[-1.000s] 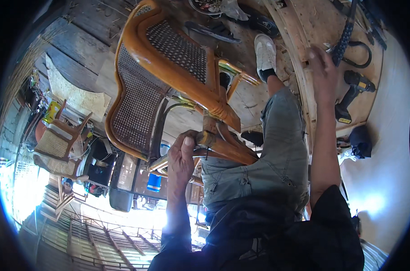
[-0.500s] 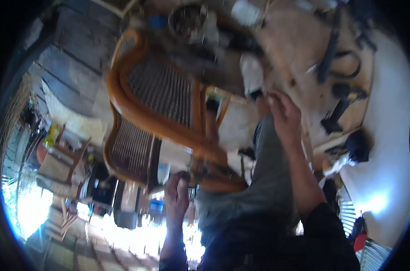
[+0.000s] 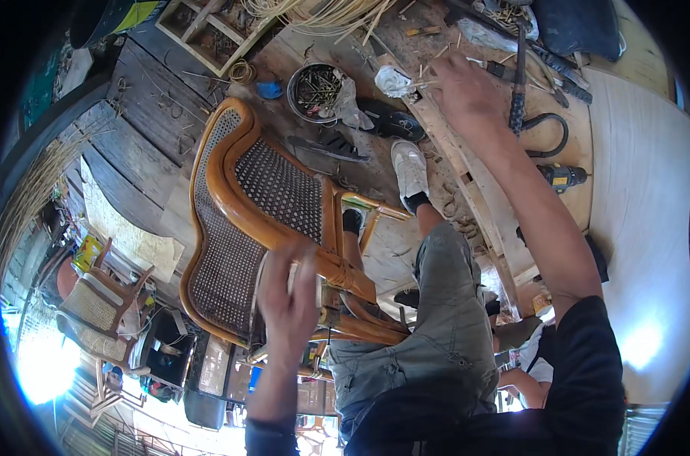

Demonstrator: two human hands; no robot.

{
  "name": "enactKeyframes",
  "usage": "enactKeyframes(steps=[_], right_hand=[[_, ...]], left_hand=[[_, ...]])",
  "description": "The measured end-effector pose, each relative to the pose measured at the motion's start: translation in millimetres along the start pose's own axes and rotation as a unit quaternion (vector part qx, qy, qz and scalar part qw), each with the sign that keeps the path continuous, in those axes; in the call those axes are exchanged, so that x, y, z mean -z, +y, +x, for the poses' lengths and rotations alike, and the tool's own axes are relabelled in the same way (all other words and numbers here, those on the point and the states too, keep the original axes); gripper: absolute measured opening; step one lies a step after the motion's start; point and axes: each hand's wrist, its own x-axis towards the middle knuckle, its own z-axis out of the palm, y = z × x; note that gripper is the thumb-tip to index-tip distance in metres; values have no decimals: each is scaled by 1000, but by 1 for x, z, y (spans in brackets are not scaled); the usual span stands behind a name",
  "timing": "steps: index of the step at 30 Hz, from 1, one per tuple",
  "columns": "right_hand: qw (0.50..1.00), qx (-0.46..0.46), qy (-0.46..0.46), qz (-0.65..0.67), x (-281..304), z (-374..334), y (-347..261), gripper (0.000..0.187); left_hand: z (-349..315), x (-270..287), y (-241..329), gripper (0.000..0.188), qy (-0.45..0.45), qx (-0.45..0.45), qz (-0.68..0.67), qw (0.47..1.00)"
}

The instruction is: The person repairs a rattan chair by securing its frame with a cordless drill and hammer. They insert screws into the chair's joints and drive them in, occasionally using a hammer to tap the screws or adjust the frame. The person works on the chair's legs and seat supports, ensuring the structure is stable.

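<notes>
A rattan chair (image 3: 326,266) with a glossy orange-brown frame and woven cane panels lies tilted against my legs. My left hand (image 3: 288,300) is over the chair's near rail, blurred, with fingers and thumb apart and nothing visible between them. Whether it touches the rail I cannot tell. My right hand (image 3: 470,95) reaches far forward over the wooden plank (image 3: 459,163), its fingers bent down and closed near some thin pale sticks (image 3: 423,82). What its fingertips hold, if anything, is hidden. Just left of them is a crumpled white plastic bag (image 3: 393,80).
Left of the plank are a bucket of small pieces (image 3: 318,93) and dark sandals (image 3: 333,144). A cordless drill (image 3: 565,177) and a black-handled tool (image 3: 519,91) lie by my right forearm. Coiled rattan strips (image 3: 322,15) are at the far edge. Another person (image 3: 531,372) is behind at lower right.
My right hand has moved forward from near my shin to the plank's far end. My left hand has risen slightly over the chair rail. The view has shifted.
</notes>
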Motion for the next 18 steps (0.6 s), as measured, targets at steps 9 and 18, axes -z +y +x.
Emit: enactKeyframes(steps=[9,18], right_hand=[[999,5,-41,22,-23,-4,11,25],[996,-27,-23,81,-42,-21,4,26]], left_hand=[[189,-122,-33,27,-184,65,-73,978],[212,-164,-55,45,-148,16,-259,954]])
